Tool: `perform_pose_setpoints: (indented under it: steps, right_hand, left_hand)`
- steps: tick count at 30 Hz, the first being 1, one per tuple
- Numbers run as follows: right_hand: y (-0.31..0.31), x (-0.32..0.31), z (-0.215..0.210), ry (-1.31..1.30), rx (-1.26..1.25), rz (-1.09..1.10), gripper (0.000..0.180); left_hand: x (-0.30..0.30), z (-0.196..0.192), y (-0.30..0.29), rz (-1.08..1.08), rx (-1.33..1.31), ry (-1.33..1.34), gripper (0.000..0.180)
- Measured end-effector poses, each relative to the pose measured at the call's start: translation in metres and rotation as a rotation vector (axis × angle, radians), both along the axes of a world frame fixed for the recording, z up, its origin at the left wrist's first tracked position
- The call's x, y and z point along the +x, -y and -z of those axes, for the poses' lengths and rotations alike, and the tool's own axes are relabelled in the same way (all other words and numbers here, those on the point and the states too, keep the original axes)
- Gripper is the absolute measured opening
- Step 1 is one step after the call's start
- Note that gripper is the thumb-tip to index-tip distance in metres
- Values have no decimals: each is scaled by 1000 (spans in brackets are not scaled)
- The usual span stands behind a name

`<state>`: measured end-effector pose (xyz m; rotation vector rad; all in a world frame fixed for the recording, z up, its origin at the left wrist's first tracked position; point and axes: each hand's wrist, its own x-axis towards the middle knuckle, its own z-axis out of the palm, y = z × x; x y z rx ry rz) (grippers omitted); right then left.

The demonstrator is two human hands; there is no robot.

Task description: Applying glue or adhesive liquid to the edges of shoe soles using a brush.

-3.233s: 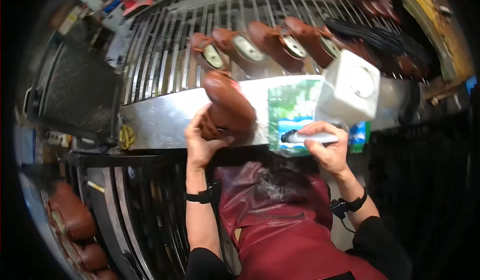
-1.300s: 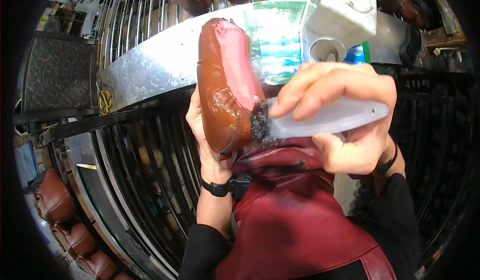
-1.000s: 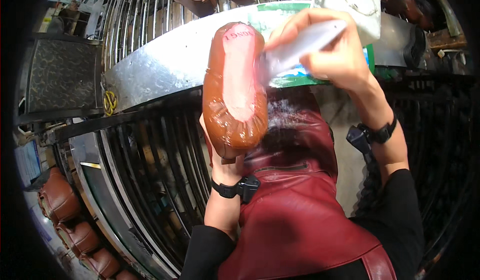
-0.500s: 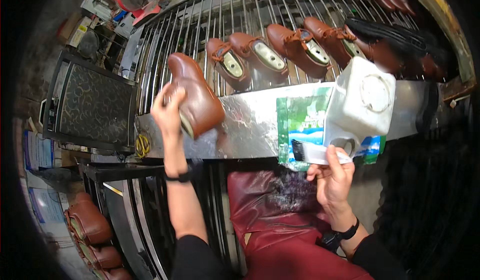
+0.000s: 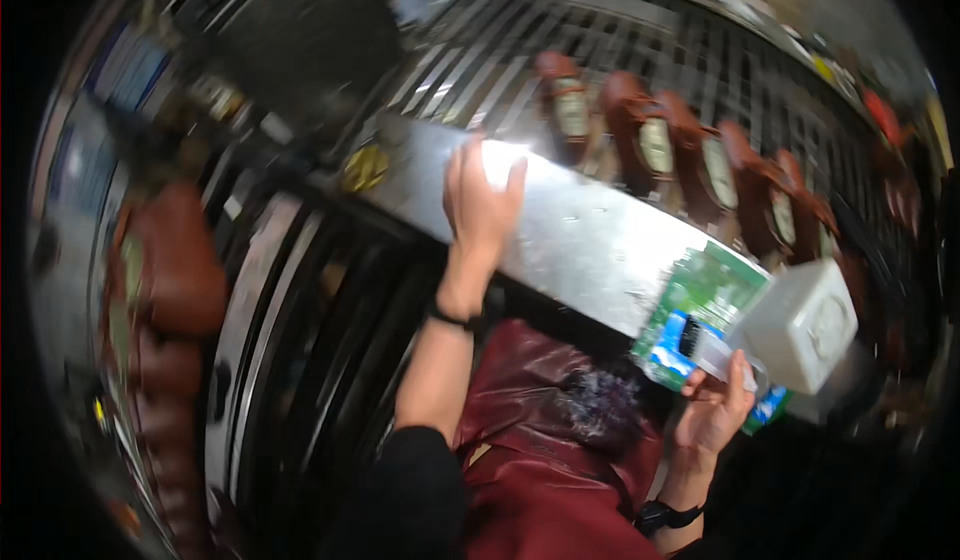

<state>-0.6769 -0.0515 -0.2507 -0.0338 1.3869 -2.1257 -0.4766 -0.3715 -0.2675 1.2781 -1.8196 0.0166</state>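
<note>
My left hand [image 5: 482,192] lies flat with its fingers apart on a shiny metal ledge [image 5: 590,245] and holds nothing. My right hand [image 5: 712,415] grips a brush [image 5: 708,348] with a pale handle and dark bristles, its head over a green and blue sheet [image 5: 700,295] on the ledge's right end. A row of brown shoes [image 5: 640,140] stands on the wire rack behind the ledge, just beyond my left hand.
A white square container [image 5: 800,325] sits at the ledge's right end, right by the brush. More brown shoes [image 5: 170,280] rest on a lower rack at the left. A dark red apron [image 5: 560,460] covers my lap below the ledge.
The brown shoe that my left hand held is gone from it; that hand now rests empty on the ledge. The view has swung left. My right hand still holds the brush.
</note>
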Motion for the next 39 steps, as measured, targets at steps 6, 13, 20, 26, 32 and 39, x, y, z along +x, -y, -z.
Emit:
perform_pose_setpoints:
  steps: [6, 13, 20, 26, 32, 39]
  right_hand:
    - [-45, -59, 82, -237, 27, -307, 48]
    - [-26, -77, 74, -194, -67, -531, 46]
    - [-72, -57, 40, -294, -39, -245, 41]
    - [-76, -16, 20, -359, -20, 47, 20]
    - [-97, -45, 25, -651, 235, 253, 15]
    - [-85, -59, 16, -1059, 598, 176, 14]
  left_hand:
    - [292, 5, -255, -586, -252, 2, 3]
    - [600, -55, -554, -1876, -100, 950, 61]
    - [739, -124, -582, -1369, 1017, 639, 74]
    - [577, -123, -438, -1081, 596, 352, 75]
    - [317, -83, -357, -474, 488, -406, 77]
    - [213, 67, -237, 395, 796, -1568, 60]
